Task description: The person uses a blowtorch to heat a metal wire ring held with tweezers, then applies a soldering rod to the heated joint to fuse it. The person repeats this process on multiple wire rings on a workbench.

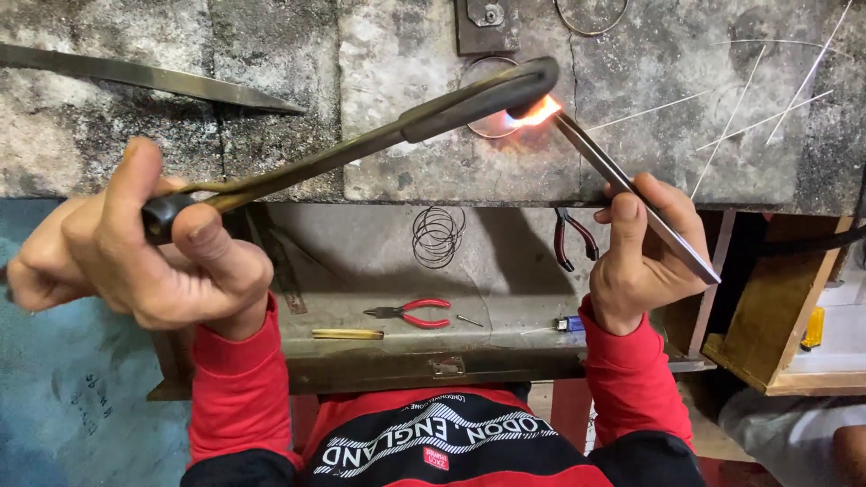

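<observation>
1. Fingers (194, 248) of the left hand (135, 252) are clenched around the black grip of a long blowtorch (361, 144), thumb raised over the top of it; the curved nozzle sits far out ahead of them, up and to the right, with an orange flame (534, 113) at its mouth.
2. Fingers (622, 230) of the right hand (645, 257) pinch a flat metal strip (631, 194) that runs up and to the left from them, its far tip right in the flame above the grey stone worktop (406, 54).
3. Risk, as I judge it: heat travels down bare metal toward the pinching fingers, and a flinch could drop the hot strip onto the lap and red sleeves (239, 388) just below.
4. Both hands work in the air with no visible rest, so a wobble of the left hand could swing the flame off the tip and toward the right fingers.
5. Thin wire rings (492, 99) lie on the stone directly beyond the flame; stray heat could soften or warp them.
6. Below and between the hands, an open drawer (433, 361) holds red pliers (410, 313), a coil of wire (438, 236) and a second pair of pliers (570, 239); a dropped strip would land among them.
</observation>
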